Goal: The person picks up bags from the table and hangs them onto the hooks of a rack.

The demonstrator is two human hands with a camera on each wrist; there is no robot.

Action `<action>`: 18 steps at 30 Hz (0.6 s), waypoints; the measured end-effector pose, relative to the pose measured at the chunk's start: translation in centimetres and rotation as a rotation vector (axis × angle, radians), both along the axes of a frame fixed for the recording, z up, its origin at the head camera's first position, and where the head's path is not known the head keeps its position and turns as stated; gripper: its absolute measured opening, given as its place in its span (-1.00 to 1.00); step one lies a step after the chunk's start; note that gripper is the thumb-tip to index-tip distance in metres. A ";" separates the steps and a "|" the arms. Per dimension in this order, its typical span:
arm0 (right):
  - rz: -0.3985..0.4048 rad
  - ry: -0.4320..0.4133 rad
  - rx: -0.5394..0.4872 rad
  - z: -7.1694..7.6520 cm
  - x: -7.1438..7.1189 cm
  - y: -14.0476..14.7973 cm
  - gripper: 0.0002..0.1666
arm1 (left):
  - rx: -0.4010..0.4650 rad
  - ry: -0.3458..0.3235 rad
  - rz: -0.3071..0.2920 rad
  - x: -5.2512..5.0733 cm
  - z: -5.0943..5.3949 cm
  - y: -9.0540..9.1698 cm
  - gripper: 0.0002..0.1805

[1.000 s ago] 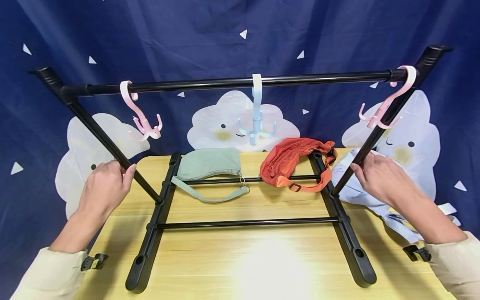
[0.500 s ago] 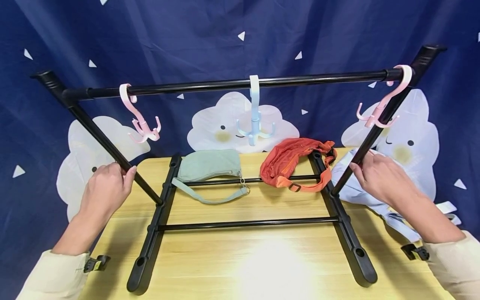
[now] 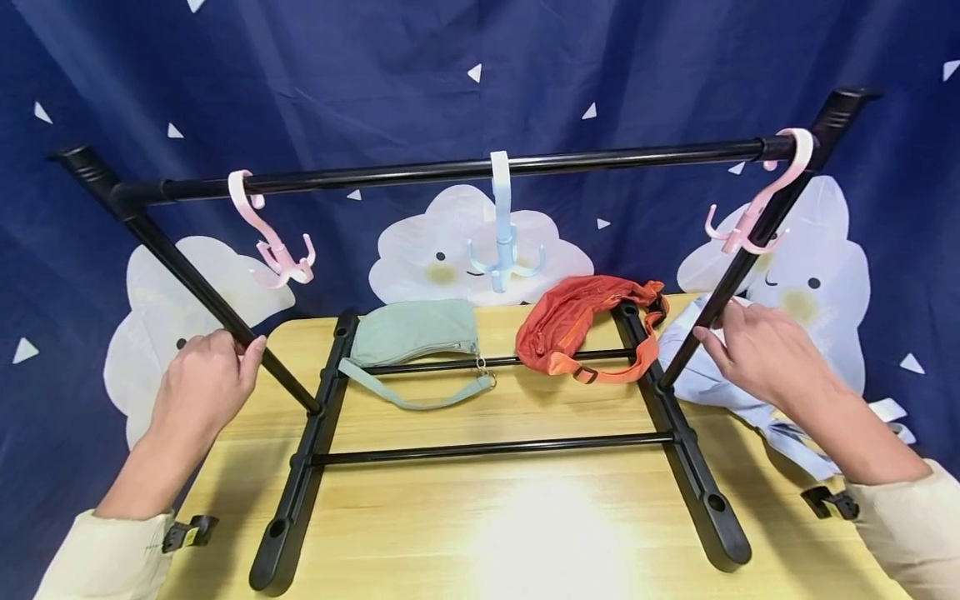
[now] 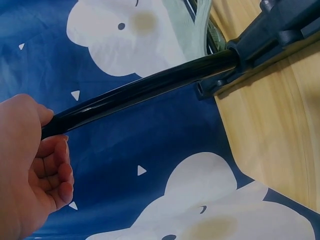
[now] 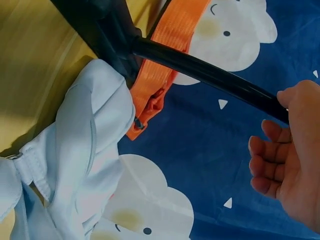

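Observation:
A black clothes rack (image 3: 420,173) stands on the wooden table. My left hand (image 3: 202,379) grips its left upright (image 3: 187,275), thumb along the pole; the left wrist view shows the fingers (image 4: 52,172) curled beneath it. On the other side, my right hand (image 3: 765,350) holds the right upright (image 3: 738,275) at about the same height, its fingers (image 5: 270,162) curled in the right wrist view. From the top bar hang a pink hook (image 3: 270,233) at the left, a light blue hook (image 3: 502,225) in the middle and another pink hook (image 3: 761,200) by the right upright.
A mint green handbag (image 3: 416,329) and a red-orange waist bag (image 3: 573,321) lie across the rack's rear lower bar. A pale blue bag (image 5: 92,135) lies right of the base. Behind the wooden table (image 3: 405,517) hangs a navy curtain (image 3: 337,75) with clouds.
The whole scene shifts slightly left in the head view, rack and hands together. Both hands keep their hold on the uprights, and the bags and hooks keep their places.

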State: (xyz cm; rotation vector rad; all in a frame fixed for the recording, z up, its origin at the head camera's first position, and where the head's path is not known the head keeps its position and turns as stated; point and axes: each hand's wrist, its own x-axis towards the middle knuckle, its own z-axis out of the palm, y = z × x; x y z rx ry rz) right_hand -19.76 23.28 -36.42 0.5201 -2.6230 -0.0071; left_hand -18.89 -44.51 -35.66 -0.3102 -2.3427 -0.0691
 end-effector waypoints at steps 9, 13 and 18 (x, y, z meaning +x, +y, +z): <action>-0.059 -0.092 -0.037 -0.1 1.1 1.3 -0.47 | 0.010 -0.012 0.016 -0.1 0.0 -0.1 -0.57; -0.033 -0.081 -0.014 -0.3 1.5 2.4 -0.48 | 0.007 -0.001 0.007 -0.1 -0.1 -0.1 -0.57; -0.047 -0.071 -0.013 -0.7 2.1 3.9 -0.52 | 0.017 -0.005 0.006 -0.1 -0.3 -0.1 -0.57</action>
